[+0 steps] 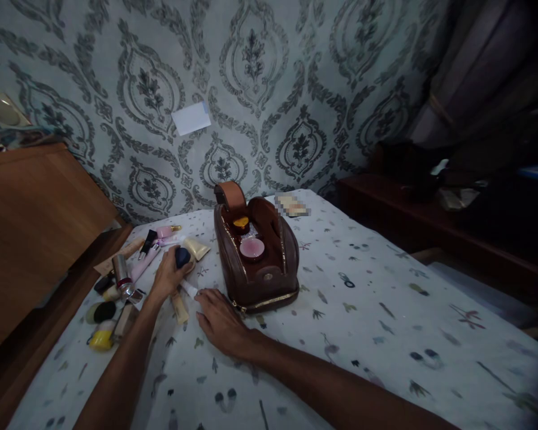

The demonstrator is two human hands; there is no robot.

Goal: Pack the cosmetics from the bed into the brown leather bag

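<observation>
My left hand point(167, 278) is closed around a small container with a dark blue rounded top point(182, 257), among the cosmetics left of the bag. My right hand point(220, 319) rests palm down on the sheet by the bag's front left corner, fingers loosely stretched. Its fingertips are close to a white tube point(188, 289); whether they touch it I cannot tell. The brown toiletry bag point(260, 292) stands unzipped, its flap raised at the back. Inside are a round pink-lidded jar point(252, 248) and an amber-topped jar point(241, 224). A cream tube point(196, 248) lies beyond my left hand.
Several cosmetics lie at the left, among them a silver-and-red cylinder point(122, 275), a yellow-capped bottle point(102, 337) and a beige tube point(179, 307). A blurred-out card point(292, 205) lies behind the bag. Wooden furniture point(36, 221) borders the patterned sheet point(363, 346).
</observation>
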